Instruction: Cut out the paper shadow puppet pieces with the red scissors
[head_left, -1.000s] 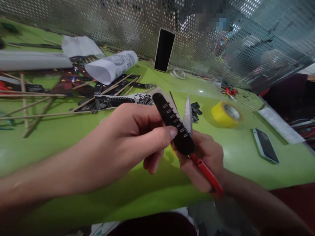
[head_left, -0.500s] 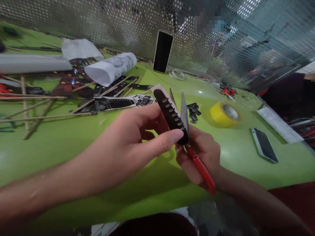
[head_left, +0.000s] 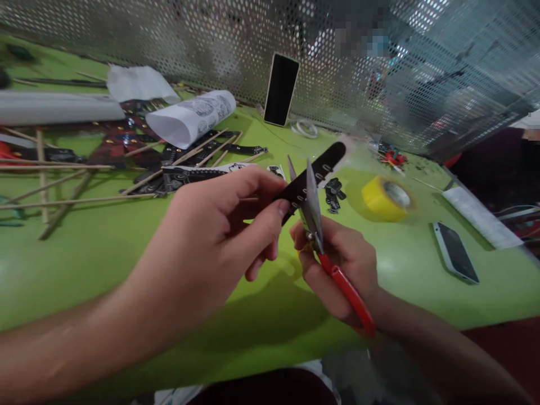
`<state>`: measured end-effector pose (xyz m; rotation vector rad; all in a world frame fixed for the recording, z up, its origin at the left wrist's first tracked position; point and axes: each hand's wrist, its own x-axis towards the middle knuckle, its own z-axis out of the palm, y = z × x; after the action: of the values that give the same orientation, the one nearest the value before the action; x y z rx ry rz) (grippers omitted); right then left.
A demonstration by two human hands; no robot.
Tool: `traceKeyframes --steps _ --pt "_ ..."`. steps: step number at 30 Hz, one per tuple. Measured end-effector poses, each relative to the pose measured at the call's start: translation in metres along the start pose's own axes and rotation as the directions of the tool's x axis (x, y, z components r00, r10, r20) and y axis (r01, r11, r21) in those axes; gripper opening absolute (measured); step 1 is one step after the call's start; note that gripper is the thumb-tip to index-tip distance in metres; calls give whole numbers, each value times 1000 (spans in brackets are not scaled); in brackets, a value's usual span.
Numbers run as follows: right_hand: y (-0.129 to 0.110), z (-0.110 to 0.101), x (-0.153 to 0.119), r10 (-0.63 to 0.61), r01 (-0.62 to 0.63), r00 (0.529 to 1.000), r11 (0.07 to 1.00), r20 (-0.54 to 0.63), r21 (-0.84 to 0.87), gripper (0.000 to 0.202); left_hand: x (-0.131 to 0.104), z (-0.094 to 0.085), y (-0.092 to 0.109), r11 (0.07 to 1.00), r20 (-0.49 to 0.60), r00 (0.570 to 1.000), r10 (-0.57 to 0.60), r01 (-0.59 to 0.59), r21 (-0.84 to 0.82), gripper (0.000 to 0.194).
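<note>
Between thumb and fingers, my left hand [head_left: 228, 225] pinches a black paper strip [head_left: 333, 154] with a rounded end and white loop marks along one edge. The strip slants up to the right. My right hand [head_left: 341, 253] is wrapped around red-handled scissors [head_left: 348, 292]. Their blades stand apart and point upward, and the strip crosses at the blades; whether they touch it I cannot tell. Behind my left fingers lies a black-and-white printed paper piece [head_left: 185, 179], partly hidden. Small black cutouts [head_left: 334, 194] rest on the table beyond the scissors.
Thin wooden sticks [head_left: 63, 167] and a rolled printed sheet [head_left: 192, 118] lie at the left. A dark-screened phone [head_left: 282, 90] leans near the perforated metal screen [head_left: 236, 50]. Yellow tape [head_left: 386, 198], another phone [head_left: 455, 252] and folded white paper [head_left: 483, 216] are at the right of the green table [head_left: 422, 304].
My left hand has turned the strip from leaning up-left to slanting up-right, bringing it across the scissor blades. The scissors have hardly moved.
</note>
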<state>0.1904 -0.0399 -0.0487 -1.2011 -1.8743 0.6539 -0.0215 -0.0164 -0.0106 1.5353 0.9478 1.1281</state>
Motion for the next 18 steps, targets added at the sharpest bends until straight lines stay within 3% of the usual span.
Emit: traceKeyframes --steps 5,13,18 --pt "-4 0 2 -6 7 1000 999 26 -44 27 -2 -1 3 968 -137 988 65 -29 251 19" --pt "-5 -4 4 -54 58 995 997 87 -48 30 -2 -1 6 919 -87 981 174 -130 373 25" --pt "-6 -5 4 -92 90 989 996 116 25 34 -2 -6 2 925 -73 981 181 -145 351 19"
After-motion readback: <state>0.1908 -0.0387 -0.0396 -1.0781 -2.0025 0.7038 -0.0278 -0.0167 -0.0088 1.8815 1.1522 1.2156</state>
